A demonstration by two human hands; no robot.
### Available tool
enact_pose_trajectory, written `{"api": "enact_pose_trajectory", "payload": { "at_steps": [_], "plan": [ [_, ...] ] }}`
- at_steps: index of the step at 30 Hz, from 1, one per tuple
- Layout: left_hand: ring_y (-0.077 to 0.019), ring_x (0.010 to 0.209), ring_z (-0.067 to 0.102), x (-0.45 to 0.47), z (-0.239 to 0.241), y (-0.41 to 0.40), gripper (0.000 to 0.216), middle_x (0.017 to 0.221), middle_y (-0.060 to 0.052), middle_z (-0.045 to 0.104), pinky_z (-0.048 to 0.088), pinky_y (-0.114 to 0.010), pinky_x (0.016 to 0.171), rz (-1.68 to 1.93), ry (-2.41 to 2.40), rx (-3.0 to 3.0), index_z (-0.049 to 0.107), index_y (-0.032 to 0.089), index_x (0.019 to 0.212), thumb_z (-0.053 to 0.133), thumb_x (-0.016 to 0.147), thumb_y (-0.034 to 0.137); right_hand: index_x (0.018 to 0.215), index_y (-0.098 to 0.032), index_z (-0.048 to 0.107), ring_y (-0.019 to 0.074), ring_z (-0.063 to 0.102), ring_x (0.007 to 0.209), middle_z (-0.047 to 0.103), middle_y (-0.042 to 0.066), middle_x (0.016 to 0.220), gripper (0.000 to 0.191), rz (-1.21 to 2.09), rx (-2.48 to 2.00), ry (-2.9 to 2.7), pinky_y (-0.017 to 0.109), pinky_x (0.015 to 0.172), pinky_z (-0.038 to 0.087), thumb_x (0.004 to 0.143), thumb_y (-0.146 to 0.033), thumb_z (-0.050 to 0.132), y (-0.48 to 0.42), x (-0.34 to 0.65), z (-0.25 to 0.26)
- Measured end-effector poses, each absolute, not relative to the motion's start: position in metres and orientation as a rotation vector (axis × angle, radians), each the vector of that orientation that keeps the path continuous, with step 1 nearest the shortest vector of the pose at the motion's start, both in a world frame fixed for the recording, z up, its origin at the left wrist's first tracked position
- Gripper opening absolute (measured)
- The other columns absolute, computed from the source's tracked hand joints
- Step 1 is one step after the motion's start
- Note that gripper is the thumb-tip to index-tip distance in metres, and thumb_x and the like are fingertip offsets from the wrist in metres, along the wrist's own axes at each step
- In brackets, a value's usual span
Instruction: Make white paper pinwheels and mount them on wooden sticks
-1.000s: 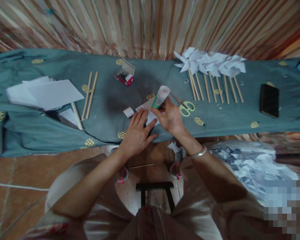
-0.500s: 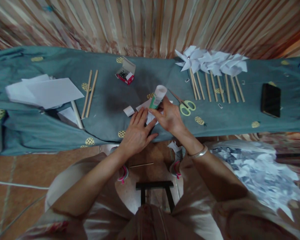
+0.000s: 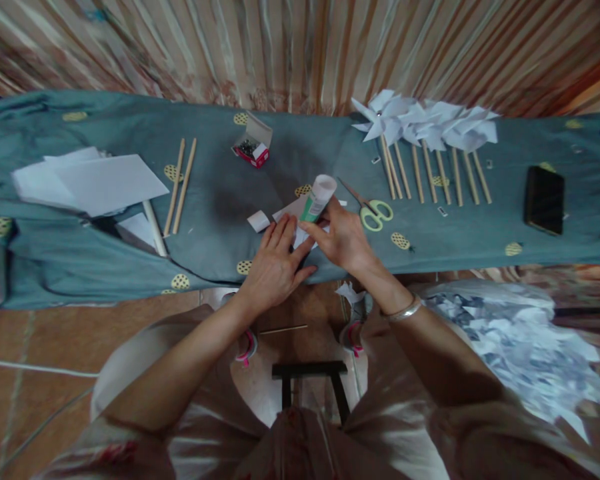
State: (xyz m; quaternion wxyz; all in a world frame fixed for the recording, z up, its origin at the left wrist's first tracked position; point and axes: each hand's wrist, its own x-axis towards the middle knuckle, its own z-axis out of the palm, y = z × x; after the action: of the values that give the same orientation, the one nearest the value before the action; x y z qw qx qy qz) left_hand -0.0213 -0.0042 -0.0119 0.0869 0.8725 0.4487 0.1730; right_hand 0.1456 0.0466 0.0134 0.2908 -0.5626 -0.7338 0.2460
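My right hand (image 3: pixel 343 237) is wrapped round a white and green glue stick (image 3: pixel 319 198), its bottom end tilted up and its lower end down at the paper. Under both hands lies a piece of white paper (image 3: pixel 289 211), mostly covered by my fingers. My left hand (image 3: pixel 279 263) rests flat on that paper with its fingers stretched out. A small white paper piece (image 3: pixel 258 221) lies just left of the hands. Scissors with light green handles (image 3: pixel 377 215) lie right beside my right hand.
Paper pinwheels on sticks (image 3: pixel 430 123) lie in a row at the back right. A red box of pins (image 3: pixel 253 148) stands open behind my hands. Two wooden sticks (image 3: pixel 184 187) and stacked white paper (image 3: pixel 113 183) are at left. A black phone (image 3: pixel 545 200) lies far right.
My right hand and the glue stick have shifted slightly to the right and toward me. My left hand stays flat on the paper.
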Motion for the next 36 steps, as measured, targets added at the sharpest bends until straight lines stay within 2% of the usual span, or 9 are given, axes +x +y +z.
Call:
{"api": "enact_pose_trajectory", "payload": {
  "at_steps": [9,13,19,27,36],
  "plan": [
    [-0.0409,0.147,0.027,-0.021,-0.012,-0.005,0.057,0.157,-0.022,0.032,0.029,-0.062,0.115,0.528,1.337,2.597,0.048,0.019,0.141,0.058,0.092,0.047,0.109,-0.019,0.057,0.0243,0.068,0.073,0.072,0.007,0.081,0.042,0.647,-1.534,-1.940,0.036,0.065,0.051,0.086,-0.054,0.060,0.045,0.153,0.009],
    [-0.0417,0.147,0.027,-0.021,-0.012,-0.005,0.057,0.157,-0.024,0.033,0.028,-0.062,0.116,0.528,1.340,2.602,0.049,0.018,0.141,0.059,0.092,0.046,0.114,-0.019,0.056,0.0246,0.070,0.076,0.073,0.007,0.085,0.040,0.673,-1.525,-1.924,0.037,0.068,0.053,0.086,-0.047,0.062,0.045,0.155,0.008],
    [-0.0396,0.148,0.027,-0.021,-0.011,-0.005,0.056,0.158,-0.020,0.032,0.028,-0.061,0.116,0.523,1.347,2.582,0.048,0.020,0.141,0.058,0.092,0.046,0.112,-0.018,0.057,0.0289,0.072,0.080,0.075,0.010,0.086,0.041,0.652,-1.546,-1.897,0.041,0.072,0.056,0.085,-0.048,0.063,0.047,0.156,0.005],
    [-0.0394,0.148,0.026,-0.021,-0.011,-0.005,0.056,0.158,-0.020,0.031,0.028,-0.061,0.116,0.493,1.356,2.600,0.048,0.020,0.140,0.057,0.092,0.047,0.116,-0.019,0.055,0.0264,0.071,0.079,0.074,0.008,0.087,0.044,0.637,-1.542,-1.926,0.037,0.070,0.053,0.087,-0.051,0.061,0.052,0.159,0.002],
    [-0.0383,0.149,0.025,-0.021,-0.011,-0.005,0.056,0.159,-0.018,0.031,0.026,-0.061,0.117,0.509,1.350,2.592,0.049,0.021,0.139,0.059,0.092,0.048,0.117,-0.019,0.053,0.0290,0.071,0.079,0.073,0.010,0.089,0.044,0.629,-1.563,-1.936,0.040,0.070,0.054,0.088,-0.051,0.059,0.058,0.155,0.001]
  ]
}}
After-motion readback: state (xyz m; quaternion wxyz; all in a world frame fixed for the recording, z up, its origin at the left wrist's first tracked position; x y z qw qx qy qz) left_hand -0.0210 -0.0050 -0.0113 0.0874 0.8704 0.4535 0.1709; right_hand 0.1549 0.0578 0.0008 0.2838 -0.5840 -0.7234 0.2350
